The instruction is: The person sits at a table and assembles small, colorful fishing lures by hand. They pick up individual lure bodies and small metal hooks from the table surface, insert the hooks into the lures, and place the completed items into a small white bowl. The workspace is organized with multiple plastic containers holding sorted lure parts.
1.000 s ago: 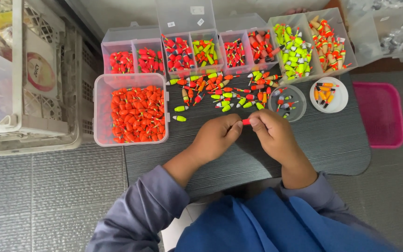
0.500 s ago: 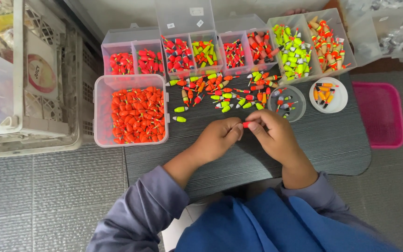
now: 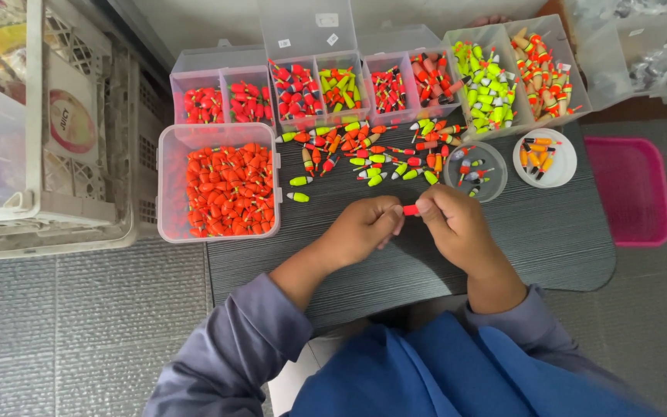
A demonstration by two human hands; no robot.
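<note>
Nothing has shifted: your left hand (image 3: 360,230) and right hand (image 3: 453,225) keep their fingers clamped on one red float (image 3: 410,209), with loose floats (image 3: 364,150) unsorted on the desk (image 3: 550,239).

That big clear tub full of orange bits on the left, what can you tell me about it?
The clear tub is a rectangular, see-through plastic box with rounded corners and no lid on. It is nearly full of small orange-red pieces, heaped loosely. It sits flat, overhanging the left edge of the dark table, just in front of a smaller divided box. Neither hand touches it.
</note>
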